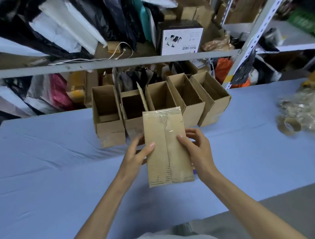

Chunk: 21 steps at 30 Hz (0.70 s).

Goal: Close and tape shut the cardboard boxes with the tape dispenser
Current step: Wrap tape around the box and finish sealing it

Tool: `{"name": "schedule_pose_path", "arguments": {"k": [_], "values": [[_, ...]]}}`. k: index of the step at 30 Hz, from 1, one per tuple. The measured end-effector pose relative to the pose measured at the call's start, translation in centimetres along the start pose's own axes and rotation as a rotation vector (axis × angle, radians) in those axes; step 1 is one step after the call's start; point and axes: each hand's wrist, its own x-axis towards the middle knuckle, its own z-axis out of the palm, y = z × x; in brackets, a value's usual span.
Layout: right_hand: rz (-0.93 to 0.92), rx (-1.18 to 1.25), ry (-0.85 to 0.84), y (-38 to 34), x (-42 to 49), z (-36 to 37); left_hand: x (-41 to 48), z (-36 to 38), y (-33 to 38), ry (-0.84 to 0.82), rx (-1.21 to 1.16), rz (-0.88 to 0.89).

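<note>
- Both sides of a closed cardboard box [167,147], held over the table [53,174], are gripped: left hand [137,155] on its left edge, right hand [196,148] on its right, thumbs on top.
- Five open boxes [108,113] stand just behind it.
- Tape cores [290,126] lie well right of it.

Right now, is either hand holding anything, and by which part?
The closed cardboard box, gripped by its long sides near the middle: left hand on the left side, right hand on the right, thumbs on top.

Taped-shut cardboard box [167,147] before five open boxes [159,102]
</note>
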Motion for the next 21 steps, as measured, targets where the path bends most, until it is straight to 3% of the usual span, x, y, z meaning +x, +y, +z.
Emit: {"name": "schedule_pose_path", "arguments": {"k": [6,13,21], "values": [[-0.039,0.022,0.191,-2.9,1.2,-3.9,2.9,4.3,1.1,-0.155,-0.037,0.008],[0.031,0.112,0.331,-3.5,3.6,-7.2,6.9,10.2,2.3,-0.096,-0.036,0.039],[0.067,0.159,0.351,-3.3,8.3,-15.7,11.3,19.9,3.2,-0.035,-0.041,0.011]]}}
